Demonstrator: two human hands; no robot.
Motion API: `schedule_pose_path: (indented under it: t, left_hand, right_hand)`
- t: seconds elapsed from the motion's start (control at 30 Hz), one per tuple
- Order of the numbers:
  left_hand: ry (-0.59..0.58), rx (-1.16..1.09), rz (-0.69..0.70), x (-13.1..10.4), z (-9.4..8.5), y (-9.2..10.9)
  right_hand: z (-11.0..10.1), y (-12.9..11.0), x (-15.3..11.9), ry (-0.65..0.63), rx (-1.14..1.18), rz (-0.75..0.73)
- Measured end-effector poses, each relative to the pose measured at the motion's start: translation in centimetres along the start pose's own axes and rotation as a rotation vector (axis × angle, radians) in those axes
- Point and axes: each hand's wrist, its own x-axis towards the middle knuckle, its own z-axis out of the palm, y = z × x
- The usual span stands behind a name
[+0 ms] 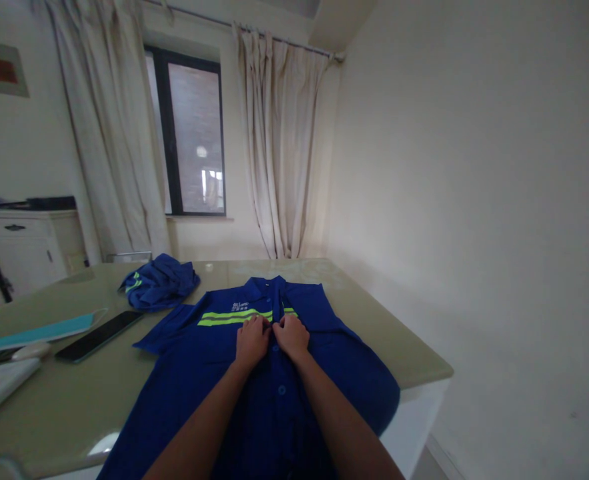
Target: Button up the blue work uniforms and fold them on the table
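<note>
A blue short-sleeved work shirt (194, 380) lies front up on the table, its collar at the far end and a yellow-green reflective stripe across the chest. Buttons run down its front placket. Both my hands meet at the placket, just below the stripe. With bent fingers, my left hand (253, 339) grips the left side of the placket. My right hand (291, 333) pinches the other edge close beside it. The fingertips hide the spot where they hold the cloth.
A crumpled blue garment (162, 283) lies at the back left of the table (374, 327). Nearer on the left are a black phone (99, 335), a light-blue face mask (39, 333) and a white object (4, 387). A wall (474, 200) stands close on the right.
</note>
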Motion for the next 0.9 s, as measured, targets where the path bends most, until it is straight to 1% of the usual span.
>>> schedule_pose_path:
  t: [0.1, 0.23, 0.33, 0.47, 0.57, 0.73, 0.9]
  left_hand:
    - [0.044, -0.079, 0.018, 0.2, 0.0, -0.4]
    - [0.097, -0.213, 0.065, 0.4, 0.1, -0.6]
    - [0.111, -0.293, 0.094, 0.4, 0.3, -0.7]
    - [0.115, -0.355, 0.112, 0.4, 0.4, -0.8]
    - [0.118, -0.376, 0.099, 0.5, 0.4, -0.9]
    - [0.136, -0.355, 0.041, 0.5, 0.4, -0.9]
    - [0.134, -0.312, 0.011, 0.3, 0.1, -0.6]
  right_hand:
    - [0.1, 0.7, 0.2, 0.041, 0.077, -0.042]
    - [0.5, 1.3, 0.6, 0.134, 0.259, -0.207]
    - [0.9, 1.4, 0.9, 0.129, 0.318, -0.279]
    - [1.2, 1.5, 1.1, 0.090, 0.313, -0.295]
    - [1.4, 1.7, 1.2, 0.071, 0.298, -0.300]
    - [1.4, 1.7, 1.2, 0.058, 0.272, -0.319]
    - [1.0, 1.3, 0.9, 0.052, 0.252, -0.330]
